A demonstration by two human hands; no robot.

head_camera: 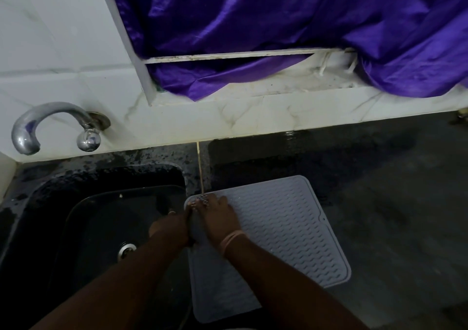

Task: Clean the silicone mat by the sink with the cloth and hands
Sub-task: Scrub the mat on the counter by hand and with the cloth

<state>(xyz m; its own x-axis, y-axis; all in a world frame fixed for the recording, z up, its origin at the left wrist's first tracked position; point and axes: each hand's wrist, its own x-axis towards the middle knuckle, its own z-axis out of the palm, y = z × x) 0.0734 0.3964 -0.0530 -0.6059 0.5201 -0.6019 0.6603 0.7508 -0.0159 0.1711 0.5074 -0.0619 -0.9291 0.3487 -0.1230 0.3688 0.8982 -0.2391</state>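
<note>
A pale grey silicone mat [286,231] with a wavy ribbed surface lies on the dark counter just right of the sink. My right hand [219,217] rests flat on its far left corner, fingers spread. At the mat's left edge my left hand [169,229] closes its fingers around the rim and hangs partly over the sink. No cloth shows in view.
A black sink [50,203] with a metal drain [125,250] lies to the left, under a curved chrome tap [50,127] on the white tiled wall. Wet dark counter [392,190] stretches right of the mat. Purple fabric [278,25] hangs over the sill behind.
</note>
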